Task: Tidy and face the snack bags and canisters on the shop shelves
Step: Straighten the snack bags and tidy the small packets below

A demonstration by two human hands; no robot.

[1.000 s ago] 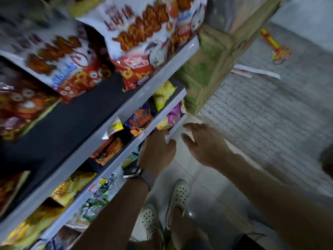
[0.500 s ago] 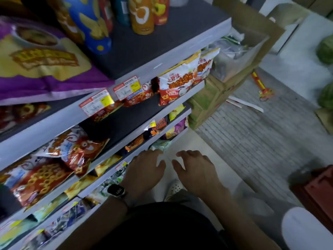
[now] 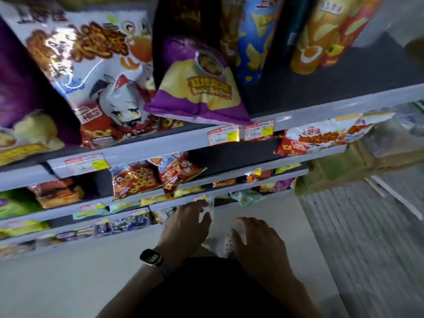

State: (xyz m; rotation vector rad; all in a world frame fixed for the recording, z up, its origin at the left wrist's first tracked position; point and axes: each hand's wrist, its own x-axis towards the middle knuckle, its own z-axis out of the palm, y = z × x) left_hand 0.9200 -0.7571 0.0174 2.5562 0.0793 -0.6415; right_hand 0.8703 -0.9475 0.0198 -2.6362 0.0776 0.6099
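On the top shelf [image 3: 321, 83], snack bags [image 3: 91, 72] are stood at the left and canisters [image 3: 252, 37] at the right. Further bags [image 3: 135, 180] are laid on the shelf beneath [image 3: 229, 154]. The left hand [image 3: 183, 226] is held at a low shelf [image 3: 174, 203], the right hand [image 3: 259, 246] just beside it

Before me, tiered shelves [image 3: 160, 146] with pale grey front rails and dark decks, price labels [image 3: 223, 135] clipped on. Below me, a smooth pale floor [image 3: 68, 283]; to my right, ribbed grey flooring [image 3: 367, 237] and green cartons [image 3: 332, 173] at the shelves' end. Lighting dim.
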